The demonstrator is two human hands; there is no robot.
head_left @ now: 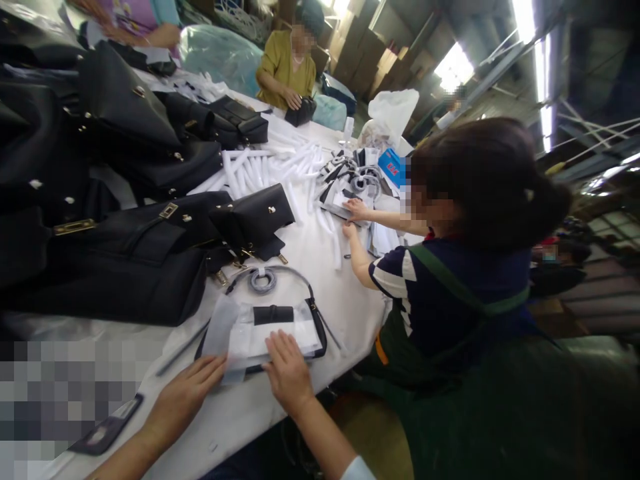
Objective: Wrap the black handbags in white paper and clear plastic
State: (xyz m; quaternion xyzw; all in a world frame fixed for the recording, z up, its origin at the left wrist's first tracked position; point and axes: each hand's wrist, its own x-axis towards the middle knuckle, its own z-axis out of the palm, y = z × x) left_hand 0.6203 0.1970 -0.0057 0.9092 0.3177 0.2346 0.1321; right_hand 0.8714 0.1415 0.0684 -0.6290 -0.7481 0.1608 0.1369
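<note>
A small black handbag (pixel 320 327) lies flat on the table in front of me, with white wrapping paper (pixel 250 343) over most of it and a black strip (pixel 273 315) showing at its top. Its thin strap arches behind it, beside a tied grey coil of cord (pixel 262 281). At the bag's left, a translucent sheet (pixel 223 327) hangs over the edge; my left hand (pixel 185 393) has its fingertips closed at the sheet's lower edge. My right hand (pixel 289 370) rests flat on the paper, fingers stretched out.
Black handbags (pixel 125 267) are piled along the left. White paper rolls (pixel 265 167) lie across the table (pixel 320 267). On the right, a co-worker (pixel 460 267) handles wrapped pieces near a blue box (pixel 393 167). Another person (pixel 287 67) works at the far side. A dark phone-like object (pixel 107 427) lies lower left.
</note>
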